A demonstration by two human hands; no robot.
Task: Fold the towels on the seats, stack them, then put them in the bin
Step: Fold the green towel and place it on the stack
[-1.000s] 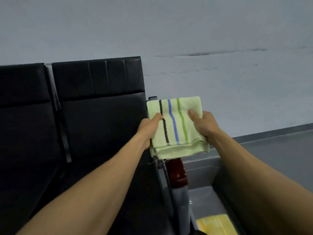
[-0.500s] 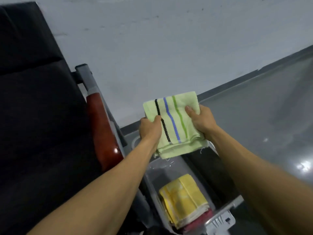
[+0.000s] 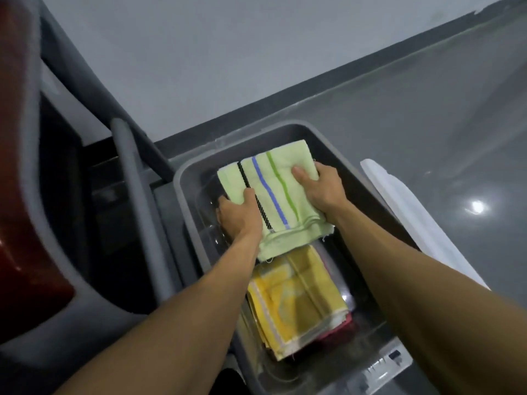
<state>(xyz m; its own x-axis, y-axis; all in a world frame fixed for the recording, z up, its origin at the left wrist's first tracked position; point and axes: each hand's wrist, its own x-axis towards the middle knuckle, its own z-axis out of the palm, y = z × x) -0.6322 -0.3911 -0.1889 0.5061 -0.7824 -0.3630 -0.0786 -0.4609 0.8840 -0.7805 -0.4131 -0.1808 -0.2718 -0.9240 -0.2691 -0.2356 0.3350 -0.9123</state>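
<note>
Holding a folded green towel [image 3: 273, 195] between them, both hands reach down into the far end of a grey bin [image 3: 188, 206] that stands on the floor [image 3: 413, 109] near the wall [image 3: 199, 52]. In the head view, the only one, the left hand [image 3: 239, 218] grips the towel's left edge with its thumb laid on top beside a black stripe and its fingers curled out of sight beneath, while the right hand [image 3: 322, 189] grips the right edge the same way, thumb pressed on the cloth near a green stripe. Between those two stripes runs a blue one, and all three run the length of the towel. The towel is held roughly flat, its layered near edge hanging a little over the far edge of a folded yellow towel [image 3: 296, 297] that lies in the near half of the bin. Whether the green towel touches the bin's bottom cannot be told. Under the yellow towel a strip of red cloth [image 3: 342, 329] shows at its right side. A white lid [image 3: 413, 218] lies on the floor just beside the bin's right rim. To the left of the bin stands the grey metal frame [image 3: 134, 201] of a seat, close against the bin's left wall, and a dark red armrest [image 3: 22, 238] fills the left edge of the view, blurred.
</note>
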